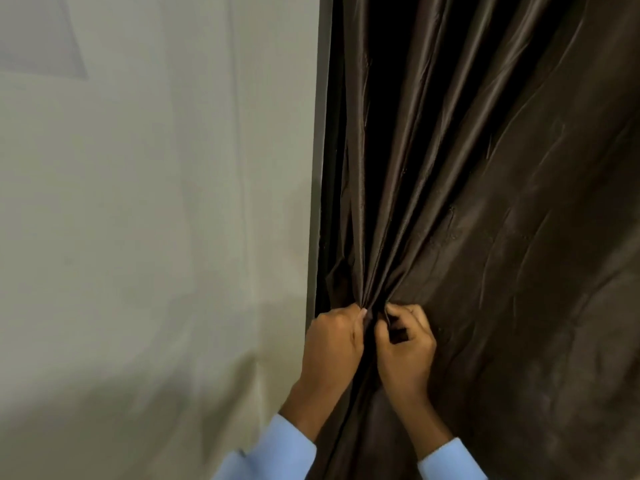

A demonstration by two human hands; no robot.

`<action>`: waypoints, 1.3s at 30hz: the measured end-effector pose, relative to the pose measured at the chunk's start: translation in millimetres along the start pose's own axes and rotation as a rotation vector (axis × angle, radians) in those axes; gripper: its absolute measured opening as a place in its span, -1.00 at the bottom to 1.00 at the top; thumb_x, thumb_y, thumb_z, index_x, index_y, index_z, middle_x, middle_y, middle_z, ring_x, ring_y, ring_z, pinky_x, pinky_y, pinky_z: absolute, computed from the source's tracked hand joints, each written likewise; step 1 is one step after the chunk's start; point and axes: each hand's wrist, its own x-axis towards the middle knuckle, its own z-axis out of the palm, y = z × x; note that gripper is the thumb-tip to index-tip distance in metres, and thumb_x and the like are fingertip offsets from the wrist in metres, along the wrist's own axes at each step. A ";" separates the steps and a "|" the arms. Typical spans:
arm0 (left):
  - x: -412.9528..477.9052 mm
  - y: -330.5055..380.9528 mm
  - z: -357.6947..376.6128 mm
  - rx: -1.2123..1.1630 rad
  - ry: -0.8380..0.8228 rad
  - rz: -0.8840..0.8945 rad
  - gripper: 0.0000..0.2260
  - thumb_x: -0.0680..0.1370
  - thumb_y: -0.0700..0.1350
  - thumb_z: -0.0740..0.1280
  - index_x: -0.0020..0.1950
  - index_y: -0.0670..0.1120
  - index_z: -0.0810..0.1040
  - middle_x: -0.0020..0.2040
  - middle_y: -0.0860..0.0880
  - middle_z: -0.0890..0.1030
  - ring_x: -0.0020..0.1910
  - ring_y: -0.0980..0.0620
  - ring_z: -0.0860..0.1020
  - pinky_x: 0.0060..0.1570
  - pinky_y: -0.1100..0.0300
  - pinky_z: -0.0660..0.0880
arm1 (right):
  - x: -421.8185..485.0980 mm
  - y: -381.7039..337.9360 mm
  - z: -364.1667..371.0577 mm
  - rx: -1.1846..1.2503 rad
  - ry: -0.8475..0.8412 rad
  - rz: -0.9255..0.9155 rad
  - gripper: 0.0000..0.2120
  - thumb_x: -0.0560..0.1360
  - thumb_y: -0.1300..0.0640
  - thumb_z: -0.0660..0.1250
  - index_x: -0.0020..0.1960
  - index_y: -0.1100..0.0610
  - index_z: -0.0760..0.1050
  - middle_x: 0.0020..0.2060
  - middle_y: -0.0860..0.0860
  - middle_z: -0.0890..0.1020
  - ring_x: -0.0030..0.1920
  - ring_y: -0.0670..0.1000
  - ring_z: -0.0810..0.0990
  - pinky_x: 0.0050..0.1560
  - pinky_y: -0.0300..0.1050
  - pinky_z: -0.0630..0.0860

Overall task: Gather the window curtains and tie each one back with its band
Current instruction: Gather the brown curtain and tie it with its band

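At the window's left edge, next to the pale wall [138, 202], we're bunching the dark brown curtain [485, 202] with both hands. Our left hand [334, 341] is curling tight round a bundle of pleats, thumb on top. Our right hand [405, 348] is touching it on the right, fingers hooking in and pinching the next folds. A dark gap is showing inside that curl, and we can't tell if anything besides cloth is in there. Folds are fanning up and to the right from the pinch point. The right part of the curtain is hanging wide and wrinkled, not pulled in.

Progress, as we're judging it: gather partly done on this one curtain. We're not seeing a band anywhere, neither in a hand nor on the dark frame strip [320, 168] between wall and cloth. It could be hiding behind the cloth or out of shot. Tying not yet started here. Any other curtain is out of view, so we're saying nothing on it.

Containers: none showing. Only wall, frame strip, curtain, hands and light blue sleeves [277, 448].

Left to do, our read: pull in the rest of the cloth, find the band, wrap, fasten, repeat on the remaining curtains.
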 end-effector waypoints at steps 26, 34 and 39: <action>10.2 -17.1 -17.1 -0.143 -0.084 0.025 -0.77 0.60 -0.16 0.27 -0.17 -0.21 0.63 -0.24 -0.04 0.55 -0.34 0.14 0.47 -0.31 0.41 0.40 | -14.2 -22.7 26.4 -0.156 -0.023 0.004 -0.85 0.47 0.36 0.44 -0.03 0.15 0.66 -0.21 -0.11 0.58 -0.19 -0.10 0.59 -0.16 -0.21 0.55; 19.7 -16.2 -15.4 -0.120 -0.134 -0.045 -0.65 0.57 0.02 0.31 -0.32 -0.17 0.52 -0.35 -0.02 0.47 -0.43 0.10 0.42 -0.41 0.33 0.31 | -16.2 -17.3 29.1 -0.093 -0.050 0.011 -0.83 0.48 0.38 0.40 -0.16 0.14 0.60 -0.27 -0.08 0.57 -0.24 -0.07 0.57 -0.24 -0.26 0.49; 30.4 -15.5 -10.8 -0.039 -0.149 -0.046 -0.68 0.58 -0.03 0.30 -0.33 -0.17 0.49 -0.38 -0.06 0.49 -0.44 0.07 0.43 -0.41 0.32 0.27 | -9.7 -15.2 19.3 -0.034 -0.138 0.053 -0.76 0.46 0.42 0.41 -0.09 0.10 0.67 -0.21 -0.10 0.63 -0.14 -0.09 0.62 -0.10 -0.33 0.50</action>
